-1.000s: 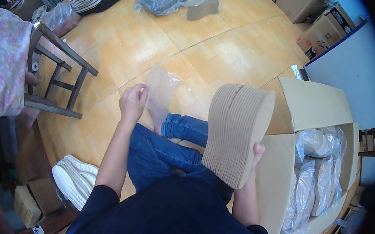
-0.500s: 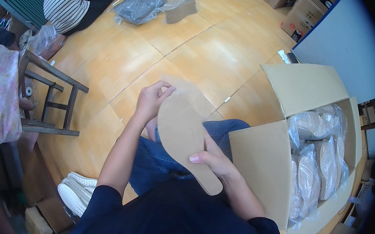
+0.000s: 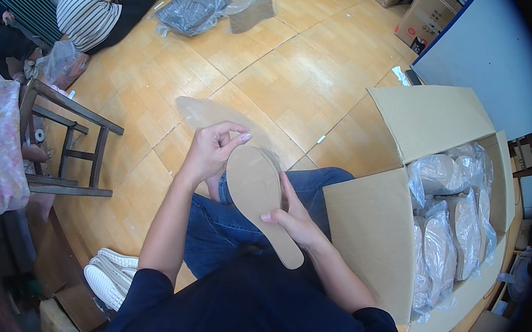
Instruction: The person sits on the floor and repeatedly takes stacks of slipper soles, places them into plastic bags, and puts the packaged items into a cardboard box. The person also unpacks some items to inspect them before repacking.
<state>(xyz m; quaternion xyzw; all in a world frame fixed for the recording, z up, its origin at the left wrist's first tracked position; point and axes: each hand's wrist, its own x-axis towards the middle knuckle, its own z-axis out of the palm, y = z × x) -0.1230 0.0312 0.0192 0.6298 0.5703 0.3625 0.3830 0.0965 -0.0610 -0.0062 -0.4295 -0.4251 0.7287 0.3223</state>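
A flat tan shoe insole [image 3: 261, 195] lies across my lap, held by both hands. My right hand [image 3: 294, 220] grips its middle from the right side. My left hand [image 3: 212, 149] pinches the rounded toe end with thumb and fingers. A clear plastic bag [image 3: 219, 116] lies on the wooden floor just beyond my left hand. I sit on the floor in blue jeans [image 3: 231, 228].
An open cardboard box [image 3: 372, 227] at my right holds several bagged insole bundles [image 3: 450, 224]. A wooden stool [image 3: 63, 146] stands at left, with white shoes [image 3: 107, 273] near my left elbow. A person in a striped shirt [image 3: 88, 8] sits far left by grey bagged goods [image 3: 196, 9].
One second ago my right hand held a tan insole stack upright in front of me; now a single insole lies flat across my lap with both hands on it.
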